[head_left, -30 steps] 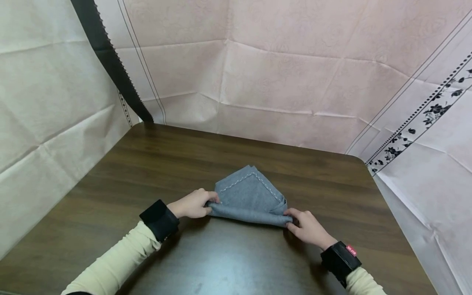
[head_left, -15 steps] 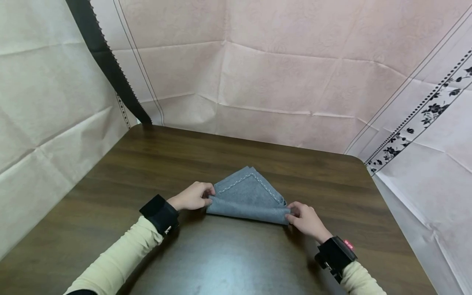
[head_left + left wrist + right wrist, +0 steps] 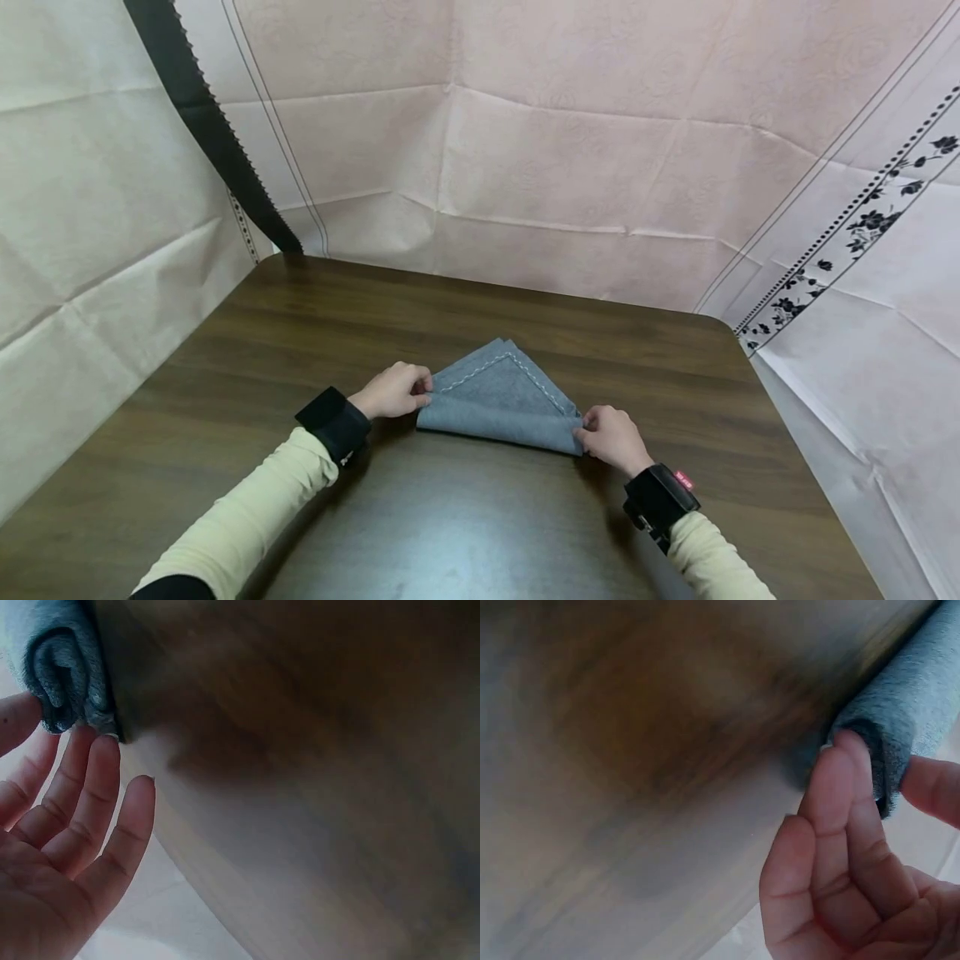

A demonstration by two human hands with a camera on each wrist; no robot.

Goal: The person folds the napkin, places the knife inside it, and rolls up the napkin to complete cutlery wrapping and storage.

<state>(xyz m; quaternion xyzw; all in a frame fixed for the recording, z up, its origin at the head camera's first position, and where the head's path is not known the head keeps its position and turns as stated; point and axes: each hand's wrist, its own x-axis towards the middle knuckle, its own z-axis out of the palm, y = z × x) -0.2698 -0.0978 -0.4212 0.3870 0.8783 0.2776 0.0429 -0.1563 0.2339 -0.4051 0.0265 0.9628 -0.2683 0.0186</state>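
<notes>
A grey-blue cloth point(image 3: 498, 421) lies on the table, its near side rolled into a thick, even tube. Beyond the roll, a flat part comes to a point at the far side and carries a line of white stitching. My left hand point(image 3: 392, 390) pinches the left end of the roll. In the left wrist view, the layers of the cloth point(image 3: 64, 664) show as a spiral between thumb and fingertips. At the right end, my right hand point(image 3: 613, 437) holds the roll between thumb and fingers. The right wrist view shows those fingertips point(image 3: 836, 761) against the open end.
The brown wooden table point(image 3: 360, 317) has rounded far corners. Creased pale sheeting point(image 3: 540, 167) hangs behind and beside it, with a black strip point(image 3: 217, 133) at the left and a floral border point(image 3: 855, 242) at the right. Both wrists wear black bands point(image 3: 336, 427).
The rolled edge has turned away from me and looks broader, with less of the flat part showing. Both hands have moved slightly farther off along with it.
</notes>
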